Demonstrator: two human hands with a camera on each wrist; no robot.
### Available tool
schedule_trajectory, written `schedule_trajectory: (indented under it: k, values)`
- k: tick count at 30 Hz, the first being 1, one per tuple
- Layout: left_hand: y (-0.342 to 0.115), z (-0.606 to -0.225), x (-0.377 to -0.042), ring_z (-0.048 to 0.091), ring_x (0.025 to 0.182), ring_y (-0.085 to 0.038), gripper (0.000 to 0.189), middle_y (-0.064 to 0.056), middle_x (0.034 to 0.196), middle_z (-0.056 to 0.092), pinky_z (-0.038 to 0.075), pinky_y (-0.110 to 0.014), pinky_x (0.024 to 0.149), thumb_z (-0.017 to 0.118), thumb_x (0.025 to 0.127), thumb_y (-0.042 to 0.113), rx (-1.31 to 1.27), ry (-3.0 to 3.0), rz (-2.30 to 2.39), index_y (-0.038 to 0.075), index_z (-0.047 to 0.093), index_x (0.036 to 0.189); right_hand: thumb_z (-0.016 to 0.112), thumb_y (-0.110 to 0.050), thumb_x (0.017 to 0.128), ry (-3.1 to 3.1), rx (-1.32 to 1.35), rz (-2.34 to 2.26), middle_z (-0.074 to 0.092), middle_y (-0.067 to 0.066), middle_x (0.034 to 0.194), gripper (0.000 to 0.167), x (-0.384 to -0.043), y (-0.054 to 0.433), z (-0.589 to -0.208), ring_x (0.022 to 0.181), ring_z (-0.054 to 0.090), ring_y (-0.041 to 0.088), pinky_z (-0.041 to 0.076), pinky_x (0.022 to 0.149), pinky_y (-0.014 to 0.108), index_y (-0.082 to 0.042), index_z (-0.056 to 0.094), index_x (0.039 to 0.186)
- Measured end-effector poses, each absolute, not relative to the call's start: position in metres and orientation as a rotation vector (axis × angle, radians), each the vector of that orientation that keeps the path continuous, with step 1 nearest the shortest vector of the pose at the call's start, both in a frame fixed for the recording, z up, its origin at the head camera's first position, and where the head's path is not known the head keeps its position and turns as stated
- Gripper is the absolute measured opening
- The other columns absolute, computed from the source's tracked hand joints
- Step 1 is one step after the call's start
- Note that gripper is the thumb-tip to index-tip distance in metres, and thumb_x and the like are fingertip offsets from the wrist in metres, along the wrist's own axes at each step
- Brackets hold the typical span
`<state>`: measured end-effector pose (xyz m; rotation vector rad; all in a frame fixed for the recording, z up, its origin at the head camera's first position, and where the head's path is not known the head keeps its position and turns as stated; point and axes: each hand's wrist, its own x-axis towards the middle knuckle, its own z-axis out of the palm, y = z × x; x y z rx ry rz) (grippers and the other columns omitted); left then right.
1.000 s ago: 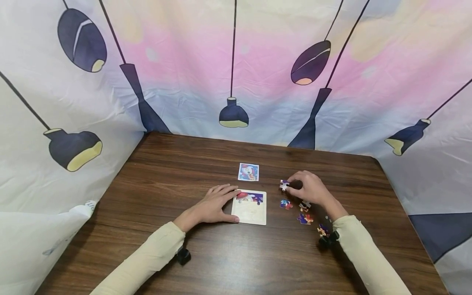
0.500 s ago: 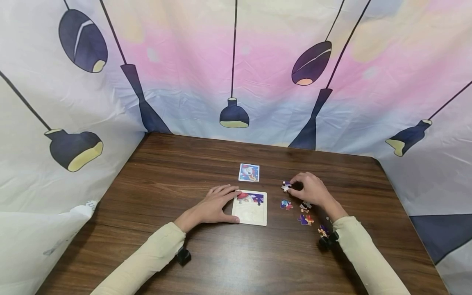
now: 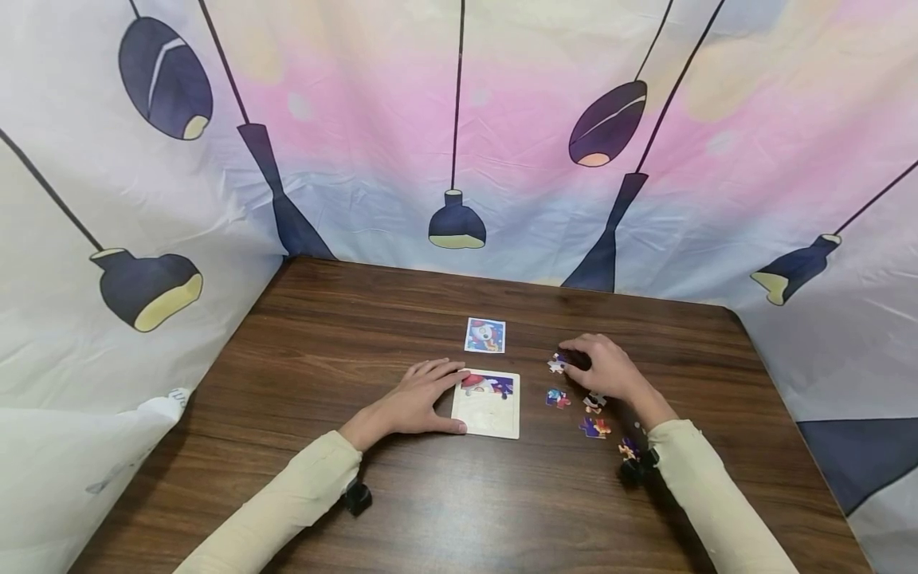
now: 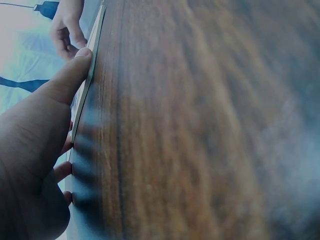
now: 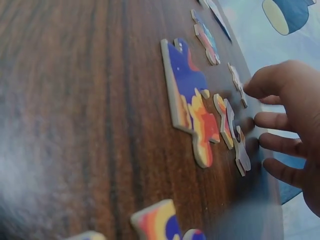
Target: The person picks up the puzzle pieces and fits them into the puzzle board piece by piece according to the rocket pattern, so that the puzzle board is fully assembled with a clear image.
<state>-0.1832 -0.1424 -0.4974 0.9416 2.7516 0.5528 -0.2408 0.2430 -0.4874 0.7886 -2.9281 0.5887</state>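
My left hand (image 3: 410,401) rests at the left side of a square puzzle board (image 3: 489,416), fingers at its upper corner and thumb on its lower one. Red, white and purple picture parts fill the board's top; the rest shows pale. In the left wrist view, the thumb (image 4: 80,62) presses the board's edge. My right hand (image 3: 604,369) is spread over a purple and white puzzle piece (image 3: 555,363) lying on the table. The thumb touches or nearly touches the piece (image 5: 237,82) in the right wrist view; the index fingertip seems apart from it.
Several loose pieces lie right of the board: a blue-red one (image 3: 557,399), a grey-orange one (image 3: 594,402), a purple-orange one (image 3: 594,428), and others by the right wrist. A picture card (image 3: 484,336) lies behind the board. A printed curtain (image 3: 373,119) borders the table.
My right thumb and index finger have spread apart around the purple and white puzzle piece, which has shifted slightly right. The left hand has stayed at the board.
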Motion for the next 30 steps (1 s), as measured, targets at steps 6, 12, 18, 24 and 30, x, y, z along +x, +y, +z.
schedule_trajectory:
  k: [6,12,18,24,30]
  values:
    - [-0.1423,-0.4954,-0.1831,0.022,0.154,-0.032,0.096,-0.002,0.166,0.031,0.018,-0.062,0.120,0.067,0.085,0.073,0.935,2.747,0.555,0.023,0.037,0.160,0.069,-0.018,0.094,-2.943,0.859,0.583,0.063,0.018,0.131,0.038,-0.2420,0.2440,-0.4878,0.123,0.055,0.043,0.045,0.100,0.064,-0.012,0.071,0.131]
    - [-0.1425,-0.4949,-0.1836,0.022,0.155,-0.032,0.096,-0.002,0.166,0.031,0.017,-0.062,0.120,0.066,0.085,0.073,0.937,2.746,0.550,0.023,0.036,0.161,0.073,-0.022,0.095,-2.939,0.847,0.596,0.064,0.018,0.128,0.022,-0.2430,0.2436,-0.4887,0.121,0.056,0.042,0.046,0.101,0.061,-0.011,0.077,0.114]
    - [-0.1429,-0.4959,-0.1835,0.022,0.154,-0.031,0.096,-0.002,0.166,0.031,0.017,-0.061,0.120,0.066,0.085,0.073,0.939,2.747,0.555,0.022,0.037,0.160,0.077,-0.028,0.093,-2.932,0.819,0.617,0.066,0.016,0.124,0.010,-0.2415,0.2432,-0.4879,0.118,0.058,0.040,0.047,0.098,0.060,-0.021,0.076,0.086]
    - [-0.1426,-0.4969,-0.1834,0.022,0.154,-0.031,0.096,-0.002,0.166,0.031,0.017,-0.061,0.120,0.066,0.085,0.074,0.938,2.752,0.557,0.022,0.037,0.160,0.077,-0.036,0.092,-2.937,0.805,0.613,0.068,0.012,0.124,0.016,-0.2411,0.2436,-0.4878,0.119,0.059,0.037,0.046,0.101,0.059,-0.021,0.076,0.087]
    - [-0.1419,-0.4971,-0.1833,0.022,0.155,-0.031,0.096,-0.002,0.166,0.031,0.017,-0.061,0.120,0.066,0.085,0.073,0.934,2.746,0.557,0.022,0.037,0.160,0.071,-0.023,0.095,-2.928,0.891,0.562,0.065,0.015,0.128,0.037,-0.2417,0.2432,-0.4868,0.121,0.058,0.039,0.047,0.100,0.061,-0.012,0.072,0.129]
